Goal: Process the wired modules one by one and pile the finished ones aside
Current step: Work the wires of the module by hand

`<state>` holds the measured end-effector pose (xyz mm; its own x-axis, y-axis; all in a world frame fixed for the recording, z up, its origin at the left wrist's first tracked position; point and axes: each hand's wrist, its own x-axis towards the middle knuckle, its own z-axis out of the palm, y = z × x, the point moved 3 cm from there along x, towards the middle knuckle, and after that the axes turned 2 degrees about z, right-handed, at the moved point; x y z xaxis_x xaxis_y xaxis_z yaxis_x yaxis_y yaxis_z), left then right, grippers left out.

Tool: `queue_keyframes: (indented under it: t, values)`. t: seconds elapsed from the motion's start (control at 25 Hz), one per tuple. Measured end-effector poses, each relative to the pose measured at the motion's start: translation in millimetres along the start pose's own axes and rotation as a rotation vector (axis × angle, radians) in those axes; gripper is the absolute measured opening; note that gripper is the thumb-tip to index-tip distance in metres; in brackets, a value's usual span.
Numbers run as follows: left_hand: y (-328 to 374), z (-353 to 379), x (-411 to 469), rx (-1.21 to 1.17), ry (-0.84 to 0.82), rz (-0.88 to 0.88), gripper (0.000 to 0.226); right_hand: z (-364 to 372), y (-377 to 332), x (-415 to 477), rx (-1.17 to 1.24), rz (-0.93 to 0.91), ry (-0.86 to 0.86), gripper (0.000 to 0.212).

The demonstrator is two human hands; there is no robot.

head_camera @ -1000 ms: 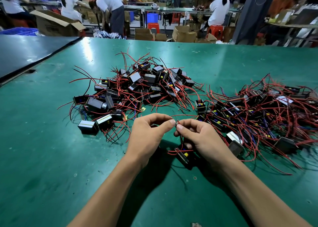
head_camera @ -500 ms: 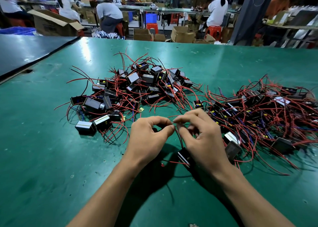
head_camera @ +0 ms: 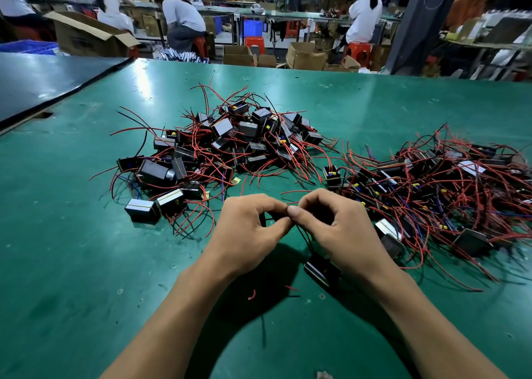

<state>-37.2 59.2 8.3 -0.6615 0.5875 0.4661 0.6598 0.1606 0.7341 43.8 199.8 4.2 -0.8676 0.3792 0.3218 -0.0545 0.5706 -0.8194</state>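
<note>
Your left hand [head_camera: 247,232] and right hand [head_camera: 342,232] meet fingertip to fingertip just on your side of the pile [head_camera: 230,148]. Each pinches the dark wires [head_camera: 305,236] between thumb and forefinger, and the wire tips are hidden inside the pinch. The module [head_camera: 322,269] sits nearer you again, half tucked under your right wrist. I cannot tell whether it rests on the table [head_camera: 72,263] or hangs just off it.

The step looks like twisting the lead ends together. Grip close to the tips, hold firm with the left and roll one way only with the right. Leave slack so the module's weight does not pull on its leads. Mind the stray red strands reaching in from the second pile [head_camera: 431,188], to the right of the pile.

The module's wired face points up and away from you, toward the pinch. Its long axis seems to slant from far-left to near-right.
</note>
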Motion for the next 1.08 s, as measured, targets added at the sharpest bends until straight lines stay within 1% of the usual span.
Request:
queue_keyframes:
  t: [0.08, 0.16, 0.24, 0.28, 0.4, 0.48, 0.56, 0.64, 0.72, 0.76, 0.8, 0.84, 0.92, 0.96, 1.0, 1.04, 1.08]
  values:
    - [1, -1, 0, 0.008, 0.02, 0.034, 0.008, -1, 3, 2, 0.111, 0.109, -0.035, 0.018]
    - [0, -1, -1, 0.01, 0.034, 0.038, 0.007, 1, 6, 3, 0.268, 0.205, -0.037, 0.008]
    - [1, 0, -1, 0.012, 0.036, 0.034, 0.005, 3, 8, 2, 0.362, 0.245, -0.022, 0.016]
    - [0, 1, -1, 0.006, 0.037, 0.021, 0.004, 3, 8, 2, 0.359, 0.23, -0.026, 0.017]
    - [-5, 0, 0, -0.059, 0.031, -0.072, 0.002, -2, 7, 2, 0.215, 0.111, -0.108, 0.009]
    - [-10, -1, 0, -0.125, -0.01, -0.151, 0.0, -7, 7, 1, 0.124, 0.064, -0.17, 0.012]
    - [-13, -2, -1, -0.171, -0.053, -0.191, 0.003, -9, 6, 2, 0.017, -0.015, -0.151, 0.014]
    - [-14, -2, -1, -0.161, -0.055, -0.176, 0.003, -10, 3, 2, -0.074, -0.093, -0.121, 0.012]
    - [-11, -4, 0, -0.104, -0.021, -0.097, 0.002, -10, 3, 3, -0.091, -0.072, -0.127, 0.011]
    - [-9, -4, 0, -0.058, -0.007, -0.04, 0.003, -9, 3, 3, -0.078, -0.022, -0.142, 0.012]
    - [-7, -4, 0, -0.003, -0.005, 0.024, 0.003, -8, 4, 3, -0.027, 0.068, -0.159, 0.016]
    - [-5, -3, 0, 0.053, -0.015, 0.088, 0.004, -6, 7, 4, 0.083, 0.204, -0.168, 0.02]
    - [0, 2, -1, 0.133, -0.044, 0.177, 0.004, 2, 10, 1, 0.484, 0.586, -0.199, 0.027]
    - [0, 3, -1, 0.153, -0.043, 0.198, 0.004, 6, 10, -1, 0.655, 0.741, -0.225, 0.03]
    - [-1, 3, -1, 0.155, -0.029, 0.199, 0.004, 6, 10, -3, 0.747, 0.8, -0.249, 0.032]
    - [-2, 2, 0, 0.132, -0.011, 0.172, 0.005, 5, 11, -3, 0.752, 0.771, -0.268, 0.032]
    - [-5, 1, 1, 0.085, 0.002, 0.116, 0.005, 2, 11, -2, 0.644, 0.644, -0.278, 0.026]
